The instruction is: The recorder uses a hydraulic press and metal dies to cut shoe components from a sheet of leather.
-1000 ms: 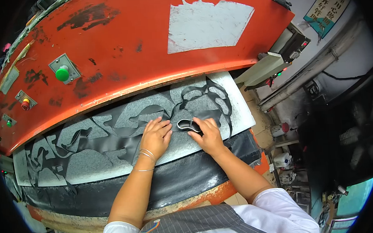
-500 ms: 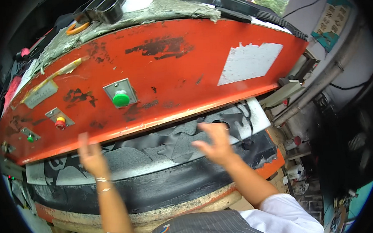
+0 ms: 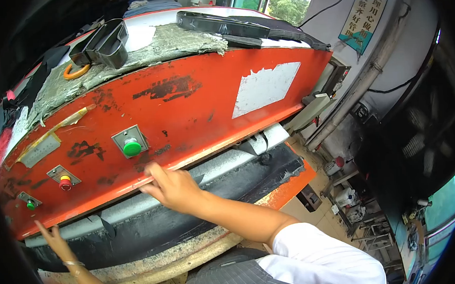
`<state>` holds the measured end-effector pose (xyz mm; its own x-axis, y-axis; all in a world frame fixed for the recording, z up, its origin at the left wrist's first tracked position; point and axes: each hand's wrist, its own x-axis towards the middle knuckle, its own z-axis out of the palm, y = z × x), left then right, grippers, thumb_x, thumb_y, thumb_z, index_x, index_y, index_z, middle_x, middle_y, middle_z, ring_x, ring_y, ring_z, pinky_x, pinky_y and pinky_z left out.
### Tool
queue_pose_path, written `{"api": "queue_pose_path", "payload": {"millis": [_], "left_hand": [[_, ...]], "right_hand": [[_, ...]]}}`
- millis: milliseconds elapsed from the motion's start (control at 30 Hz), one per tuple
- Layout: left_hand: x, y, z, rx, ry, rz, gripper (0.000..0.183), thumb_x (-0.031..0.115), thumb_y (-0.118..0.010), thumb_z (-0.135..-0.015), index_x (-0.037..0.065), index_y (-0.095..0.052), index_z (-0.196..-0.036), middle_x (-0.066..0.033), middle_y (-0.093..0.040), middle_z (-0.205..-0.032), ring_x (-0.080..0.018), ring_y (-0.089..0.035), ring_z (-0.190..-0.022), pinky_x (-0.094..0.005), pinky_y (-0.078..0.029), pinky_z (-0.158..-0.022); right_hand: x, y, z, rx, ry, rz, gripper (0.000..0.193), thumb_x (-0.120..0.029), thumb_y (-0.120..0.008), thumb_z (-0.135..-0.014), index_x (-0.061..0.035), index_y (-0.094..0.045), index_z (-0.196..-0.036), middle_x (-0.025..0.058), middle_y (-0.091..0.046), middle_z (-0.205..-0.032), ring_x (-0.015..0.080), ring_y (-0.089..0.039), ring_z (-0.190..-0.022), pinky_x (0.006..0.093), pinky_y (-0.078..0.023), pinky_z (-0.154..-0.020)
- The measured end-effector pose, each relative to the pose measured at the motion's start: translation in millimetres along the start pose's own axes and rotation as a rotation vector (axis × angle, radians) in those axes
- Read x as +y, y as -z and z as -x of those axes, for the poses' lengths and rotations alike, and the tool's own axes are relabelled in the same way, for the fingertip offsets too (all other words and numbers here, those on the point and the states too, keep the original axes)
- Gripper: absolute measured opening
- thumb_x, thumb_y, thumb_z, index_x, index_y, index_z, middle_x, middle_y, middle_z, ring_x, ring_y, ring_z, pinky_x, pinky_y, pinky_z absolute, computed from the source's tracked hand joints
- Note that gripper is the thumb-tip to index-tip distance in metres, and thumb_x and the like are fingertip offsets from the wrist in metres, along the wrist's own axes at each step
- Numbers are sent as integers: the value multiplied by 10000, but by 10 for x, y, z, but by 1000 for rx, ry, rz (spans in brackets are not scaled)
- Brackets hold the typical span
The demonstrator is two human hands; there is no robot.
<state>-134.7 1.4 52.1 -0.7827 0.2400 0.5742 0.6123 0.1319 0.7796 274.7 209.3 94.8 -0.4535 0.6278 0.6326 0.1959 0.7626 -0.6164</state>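
Observation:
My right hand is at the lower edge of the large orange-red machine panel, below a big green push button. Its thumb and forefinger are apart, and I see nothing between them. At the far left my left hand has its fingers stretched out, near the left end of a white board. Only a strip of that board shows under the panel; the rest is hidden. Scraps of black sheet material stick out over its front edge.
A red knob and a small green button sit on the panel's left. On top lie black metal cutting dies, an orange ring and a frayed grey-green mat. A black bed runs in front; a fan stands right.
The board with its black pieces has gone farther under the panel. Both hands have moved left, the left one also lower. The view has turned.

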Motion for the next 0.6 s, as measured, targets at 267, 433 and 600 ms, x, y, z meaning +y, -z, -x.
{"api": "queue_pose_path", "payload": {"millis": [267,433,600], "left_hand": [[1355,-195,2702,-1196,-68,-52,244,191,-702,-789,33,-719,-974,-155,-697,-1016,-325,-646,-974,-394,-505,-893],[1522,-389,2804,-1038,-255,-149,200,182,-719,-738,22,-711,-858,-151,-641,-795,-341,-602,-811,-423,-486,-741],[1459,-526,2556,-1136,-258,-165,170,198,-725,-728,29,-724,-742,-135,-671,-726,-312,-644,-725,-393,-508,-691]], "right_hand": [[61,508,1774,-931,-170,186,661,-482,-745,-740,-7,-590,-1173,127,-615,-1065,311,-556,-1074,445,-454,-912],[65,269,1928,-606,-140,289,475,-211,-810,-588,-27,-639,-992,96,-589,-947,271,-557,-982,362,-476,-832],[90,297,1899,-638,-151,145,418,-187,-808,-598,-17,-656,-948,113,-606,-972,283,-561,-991,387,-475,-853]]}}
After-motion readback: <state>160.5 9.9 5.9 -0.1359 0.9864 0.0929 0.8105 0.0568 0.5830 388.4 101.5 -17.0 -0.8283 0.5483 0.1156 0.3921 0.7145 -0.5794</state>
